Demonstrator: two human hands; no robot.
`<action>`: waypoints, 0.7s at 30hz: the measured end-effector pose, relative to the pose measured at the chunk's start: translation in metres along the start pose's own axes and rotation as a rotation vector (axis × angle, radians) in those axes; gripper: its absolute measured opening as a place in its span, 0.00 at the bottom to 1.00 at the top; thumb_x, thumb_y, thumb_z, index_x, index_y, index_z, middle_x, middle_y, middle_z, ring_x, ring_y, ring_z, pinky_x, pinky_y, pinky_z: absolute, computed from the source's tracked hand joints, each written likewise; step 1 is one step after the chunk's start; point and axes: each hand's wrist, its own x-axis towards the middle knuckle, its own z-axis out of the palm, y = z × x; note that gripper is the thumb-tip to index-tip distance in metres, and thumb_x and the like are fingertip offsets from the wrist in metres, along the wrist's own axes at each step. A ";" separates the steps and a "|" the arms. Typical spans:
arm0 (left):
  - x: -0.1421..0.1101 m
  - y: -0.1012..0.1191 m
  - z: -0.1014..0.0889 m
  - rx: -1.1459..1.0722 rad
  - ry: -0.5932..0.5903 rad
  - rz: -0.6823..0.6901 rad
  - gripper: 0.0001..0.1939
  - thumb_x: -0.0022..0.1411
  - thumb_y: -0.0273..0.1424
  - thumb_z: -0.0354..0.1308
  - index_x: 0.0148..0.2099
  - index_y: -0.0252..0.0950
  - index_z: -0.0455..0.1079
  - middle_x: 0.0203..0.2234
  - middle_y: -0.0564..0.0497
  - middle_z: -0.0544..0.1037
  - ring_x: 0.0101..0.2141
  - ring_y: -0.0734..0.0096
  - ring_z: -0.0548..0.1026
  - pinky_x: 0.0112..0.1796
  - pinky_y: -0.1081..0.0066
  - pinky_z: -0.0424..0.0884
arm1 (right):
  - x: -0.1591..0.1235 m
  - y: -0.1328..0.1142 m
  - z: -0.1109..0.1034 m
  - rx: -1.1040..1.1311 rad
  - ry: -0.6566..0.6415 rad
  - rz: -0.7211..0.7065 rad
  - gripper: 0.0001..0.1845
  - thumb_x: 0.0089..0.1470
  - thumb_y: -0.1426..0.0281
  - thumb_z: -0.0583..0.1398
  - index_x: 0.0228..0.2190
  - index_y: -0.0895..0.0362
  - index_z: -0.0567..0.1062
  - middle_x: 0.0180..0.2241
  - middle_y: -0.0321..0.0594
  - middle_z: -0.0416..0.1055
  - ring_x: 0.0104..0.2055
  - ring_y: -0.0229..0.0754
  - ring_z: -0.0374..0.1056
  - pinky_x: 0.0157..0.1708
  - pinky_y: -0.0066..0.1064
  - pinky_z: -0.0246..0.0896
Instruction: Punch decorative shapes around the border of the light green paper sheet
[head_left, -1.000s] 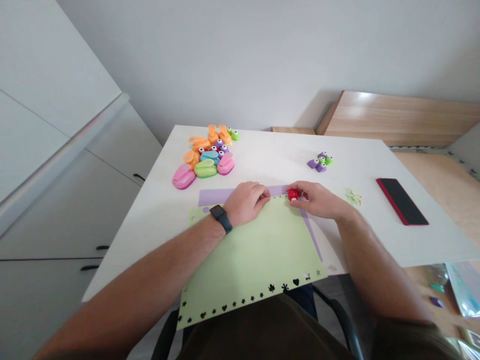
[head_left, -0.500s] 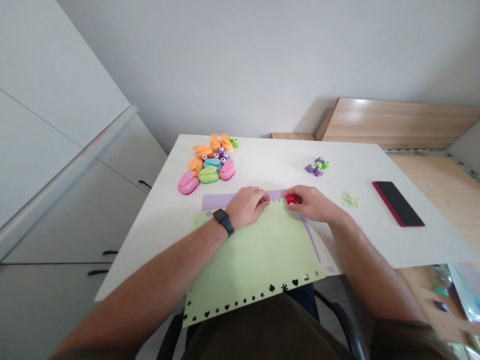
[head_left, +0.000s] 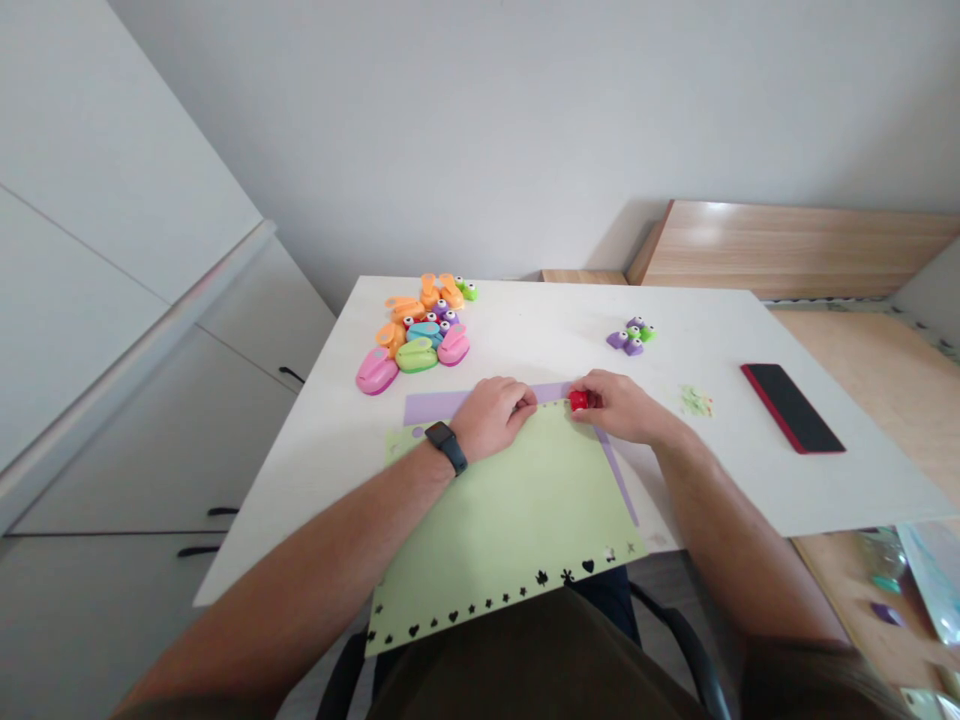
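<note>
Nearly closed, my right hand (head_left: 624,405) still pinches the red punch (head_left: 577,401) by the green sheet's (head_left: 517,500) far edge; my left hand's (head_left: 491,415) hold is unclear.

Your white table (head_left: 315,440) carries a purple sheet (head_left: 435,407), with a light green sheet (head_left: 517,510) lying over much of it and reaching past the near edge (small shapes, stars and hearts among them, are punched along that side). Toward your far left sit clustered craft punches: orange punches (head_left: 406,307), pink punches (head_left: 376,371), a green lever punch (head_left: 416,355), a blue punch (head_left: 424,333) and smaller eyed ones. Farther right you have small purple and green punches (head_left: 634,347), pale paper cutouts (head_left: 697,401) and a flat black slab with a red edge (head_left: 793,408).
</note>
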 end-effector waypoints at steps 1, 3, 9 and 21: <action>0.000 0.000 0.000 0.001 -0.002 0.001 0.06 0.70 0.32 0.56 0.41 0.36 0.74 0.33 0.48 0.78 0.37 0.63 0.75 0.42 0.63 0.69 | 0.000 0.000 0.000 0.004 -0.003 0.000 0.09 0.52 0.68 0.65 0.38 0.54 0.80 0.34 0.39 0.73 0.34 0.41 0.67 0.38 0.34 0.61; 0.000 0.000 0.000 0.003 -0.007 0.000 0.07 0.70 0.32 0.56 0.41 0.36 0.74 0.33 0.48 0.79 0.37 0.64 0.75 0.42 0.63 0.69 | 0.000 0.001 -0.001 0.020 -0.010 0.005 0.09 0.53 0.67 0.65 0.38 0.54 0.80 0.33 0.39 0.73 0.33 0.41 0.66 0.37 0.34 0.61; 0.001 0.001 -0.001 0.005 -0.015 -0.008 0.06 0.69 0.31 0.56 0.41 0.37 0.74 0.33 0.47 0.78 0.37 0.63 0.76 0.42 0.62 0.69 | -0.001 0.004 -0.001 0.078 -0.035 0.019 0.11 0.52 0.67 0.65 0.39 0.54 0.80 0.33 0.38 0.73 0.33 0.41 0.67 0.37 0.34 0.61; 0.001 0.000 0.000 -0.017 0.001 -0.022 0.06 0.69 0.32 0.56 0.40 0.37 0.73 0.32 0.48 0.78 0.36 0.64 0.75 0.40 0.63 0.69 | -0.003 0.007 -0.004 0.161 -0.067 0.015 0.14 0.54 0.67 0.63 0.43 0.54 0.79 0.35 0.38 0.75 0.34 0.41 0.68 0.37 0.34 0.63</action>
